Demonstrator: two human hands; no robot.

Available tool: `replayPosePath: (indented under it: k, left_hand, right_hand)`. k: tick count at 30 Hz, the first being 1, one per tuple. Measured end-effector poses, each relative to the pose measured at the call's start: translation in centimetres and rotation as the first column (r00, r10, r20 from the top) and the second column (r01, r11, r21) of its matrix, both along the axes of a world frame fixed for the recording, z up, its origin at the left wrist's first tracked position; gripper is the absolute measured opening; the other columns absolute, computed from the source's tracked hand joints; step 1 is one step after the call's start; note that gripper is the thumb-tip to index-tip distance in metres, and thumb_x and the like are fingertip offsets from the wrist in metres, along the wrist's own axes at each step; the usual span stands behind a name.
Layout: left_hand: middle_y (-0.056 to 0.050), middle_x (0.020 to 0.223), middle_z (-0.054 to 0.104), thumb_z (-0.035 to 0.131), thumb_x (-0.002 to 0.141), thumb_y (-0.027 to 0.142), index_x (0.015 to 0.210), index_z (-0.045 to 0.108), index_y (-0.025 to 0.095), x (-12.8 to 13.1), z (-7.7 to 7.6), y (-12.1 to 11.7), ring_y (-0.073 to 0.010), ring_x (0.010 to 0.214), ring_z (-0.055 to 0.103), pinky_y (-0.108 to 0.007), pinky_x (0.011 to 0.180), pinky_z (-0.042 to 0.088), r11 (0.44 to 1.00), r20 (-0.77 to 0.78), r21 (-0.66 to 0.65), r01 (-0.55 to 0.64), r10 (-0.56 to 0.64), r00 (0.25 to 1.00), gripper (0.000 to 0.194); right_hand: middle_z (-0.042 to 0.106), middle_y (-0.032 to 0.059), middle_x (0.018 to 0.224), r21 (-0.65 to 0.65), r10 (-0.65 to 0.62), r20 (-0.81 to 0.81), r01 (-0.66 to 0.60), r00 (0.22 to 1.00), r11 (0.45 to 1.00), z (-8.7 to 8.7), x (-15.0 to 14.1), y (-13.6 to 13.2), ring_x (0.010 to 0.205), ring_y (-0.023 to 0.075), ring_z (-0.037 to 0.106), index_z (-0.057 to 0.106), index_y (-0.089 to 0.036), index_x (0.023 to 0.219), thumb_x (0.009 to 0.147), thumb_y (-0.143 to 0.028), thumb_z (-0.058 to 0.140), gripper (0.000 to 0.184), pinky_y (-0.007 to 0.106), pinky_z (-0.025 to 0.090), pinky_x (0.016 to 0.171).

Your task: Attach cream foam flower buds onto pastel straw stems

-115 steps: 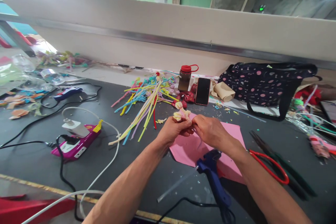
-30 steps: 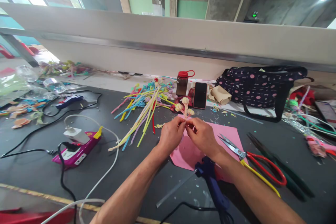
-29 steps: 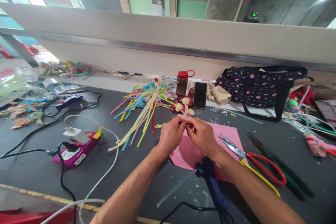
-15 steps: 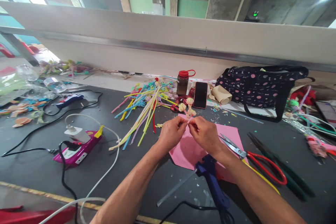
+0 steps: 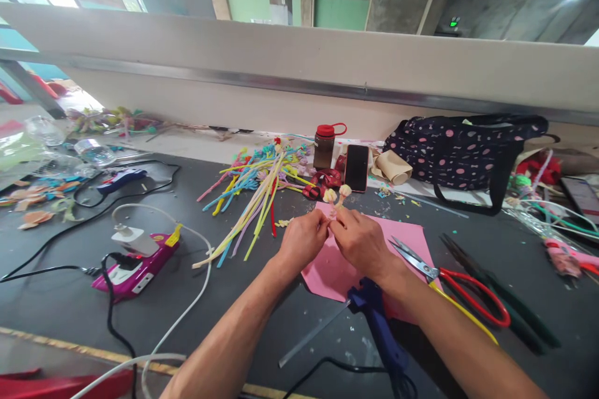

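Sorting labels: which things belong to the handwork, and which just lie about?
Work, likely:
- fuzzy piece, in left hand and right hand
- pipe cleaners
- scissors
- glue gun

Lying about, likely:
- bottle
- phone
- bag
- brown paper

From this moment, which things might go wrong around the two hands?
1. The scissors lie with blades slightly open beside the right hand; a careless move might bring skin against them.
2. The blue glue gun lies close under the right wrist; if hot, it might burn.
3. Both hands pinch the small yellow-topped piece; squeezing too hard could perhaps bend it.
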State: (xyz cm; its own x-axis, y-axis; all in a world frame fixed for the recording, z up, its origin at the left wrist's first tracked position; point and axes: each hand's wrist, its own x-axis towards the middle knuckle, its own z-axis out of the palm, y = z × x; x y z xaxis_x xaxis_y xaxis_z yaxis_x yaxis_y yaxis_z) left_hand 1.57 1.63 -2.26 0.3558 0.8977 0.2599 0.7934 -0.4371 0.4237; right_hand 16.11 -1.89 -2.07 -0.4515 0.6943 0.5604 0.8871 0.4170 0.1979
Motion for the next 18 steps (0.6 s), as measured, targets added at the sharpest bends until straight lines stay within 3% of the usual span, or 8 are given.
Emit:
replayPosePath:
  k: [4, 6, 10, 13, 15, 16, 18]
  left_hand:
    - [-0.006, 0.075, 0.066, 0.041, 0.082, 0.024, 0.082, 0.057, 0.018, -0.4, -0.3, 0.1, -0.0194, 0.068, 0.061, -0.026, 0.056, 0.034, 0.996, -0.195, 0.052, 0.075, -0.064, 0.979, 0.017]
    - [-0.007, 0.077, 0.066, 0.041, 0.082, 0.021, 0.084, 0.057, 0.017, -0.5, -0.2, 0.1, -0.0201, 0.069, 0.061, -0.027, 0.057, 0.035, 0.987, -0.251, 0.077, 0.144, -0.121, 0.96, 0.017]
    - [-0.006, 0.077, 0.064, 0.038, 0.084, 0.021, 0.08, 0.057, 0.016, -0.7, 0.4, -0.1, -0.019, 0.069, 0.06, -0.027, 0.057, 0.037, 0.961, -0.288, 0.134, 0.242, -0.196, 0.938, 0.021]
    - [-0.005, 0.08, 0.063, 0.039, 0.084, 0.023, 0.084, 0.059, 0.017, -0.6, 0.8, -0.3, -0.0175, 0.072, 0.06, -0.025, 0.058, 0.038, 0.93, -0.273, 0.133, 0.343, -0.299, 0.914, 0.021]
    - [-0.005, 0.08, 0.063, 0.041, 0.084, 0.024, 0.086, 0.06, 0.017, -0.5, 1.0, -0.5, -0.0159, 0.072, 0.059, -0.024, 0.059, 0.038, 0.893, -0.244, 0.115, 0.435, -0.399, 0.884, 0.02]
    - [-0.004, 0.08, 0.063, 0.042, 0.084, 0.024, 0.086, 0.06, 0.017, -0.5, 1.1, -0.7, -0.0151, 0.071, 0.058, -0.023, 0.059, 0.038, 0.874, -0.223, 0.106, 0.475, -0.445, 0.867, 0.02]
    - [-0.004, 0.078, 0.063, 0.043, 0.084, 0.023, 0.083, 0.061, 0.016, -0.3, 1.4, -1.0, -0.0133, 0.068, 0.057, -0.022, 0.059, 0.038, 0.838, -0.156, 0.084, 0.54, -0.524, 0.837, 0.019]
  right_hand:
    - [0.06, 0.008, 0.106, 0.087, 0.136, 0.083, -0.143, 0.987, 0.986, 0.6, 0.1, 0.2, 0.095, 0.0216, 0.048, 0.062, -0.015, 0.087, 0.087, -0.015, 0.046, 0.016, 0.034, 0.033, 0.077]
    - [0.061, 0.0083, 0.106, 0.063, 0.172, 0.098, -0.179, 0.98, 0.982, 1.0, 0.2, 0.2, 0.098, 0.0218, 0.047, 0.063, -0.014, 0.088, 0.087, -0.014, 0.046, 0.017, 0.035, 0.031, 0.081]
    - [0.064, 0.0067, 0.077, -0.116, 0.076, 0.073, -0.067, 0.994, 0.991, 2.2, 0.3, -0.2, 0.08, 0.0205, 0.052, 0.062, -0.015, 0.076, 0.085, -0.014, 0.046, 0.019, 0.037, 0.031, 0.077]
    - [0.066, 0.0069, 0.071, -0.28, -0.027, 0.021, 0.032, 0.999, 0.96, 3.3, 0.7, -0.7, 0.073, 0.0197, 0.055, 0.063, -0.016, 0.072, 0.083, -0.015, 0.048, 0.019, 0.035, 0.032, 0.072]
    - [0.067, 0.0063, 0.067, -0.452, -0.076, -0.046, 0.047, 0.996, 0.891, 4.0, 1.3, -0.8, 0.067, 0.0184, 0.056, 0.065, -0.016, 0.069, 0.08, -0.018, 0.05, 0.019, 0.032, 0.033, 0.065]
    - [0.066, 0.0053, 0.066, -0.556, -0.085, -0.1, 0.015, 0.991, 0.831, 4.4, 1.9, -0.7, 0.065, 0.0173, 0.056, 0.066, -0.017, 0.068, 0.078, -0.019, 0.051, 0.018, 0.03, 0.033, 0.061]
    - [0.065, 0.0024, 0.063, -0.751, -0.094, -0.267, -0.146, 0.959, 0.644, 4.8, 3.2, -0.3, 0.06, 0.014, 0.055, 0.067, -0.016, 0.069, 0.073, -0.019, 0.053, 0.015, 0.025, 0.033, 0.054]
